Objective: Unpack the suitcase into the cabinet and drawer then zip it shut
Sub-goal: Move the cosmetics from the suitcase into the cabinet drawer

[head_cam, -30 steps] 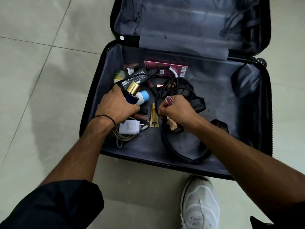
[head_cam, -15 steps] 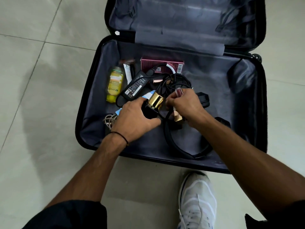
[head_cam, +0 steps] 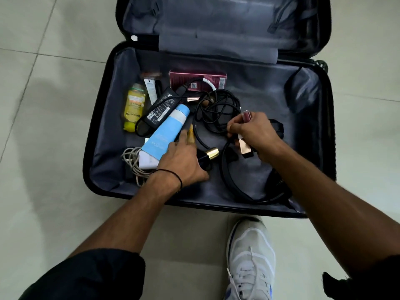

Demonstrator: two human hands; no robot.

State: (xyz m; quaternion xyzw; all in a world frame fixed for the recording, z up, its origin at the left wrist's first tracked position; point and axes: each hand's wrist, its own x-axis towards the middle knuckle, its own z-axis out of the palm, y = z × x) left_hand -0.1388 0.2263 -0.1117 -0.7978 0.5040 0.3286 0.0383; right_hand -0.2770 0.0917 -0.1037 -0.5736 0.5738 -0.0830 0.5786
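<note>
Inside suitcase (head_cam: 104,148), left hand (head_cam: 181,163), right hand (head_cam: 255,131) grip toiletries (head_cam: 245,147).

In the suitcase (head_cam: 97,118), the bottle (head_cam: 133,107) lies leftmost, the power adapter (head_cam: 160,109) right of it, the tube (head_cam: 166,131) before that, over the charger (head_cam: 147,162). The box (head_cam: 197,80) lies behind, the cables (head_cam: 216,111) left of the lipsticks (head_cam: 245,148) in my right hand (head_cam: 257,133).
</note>
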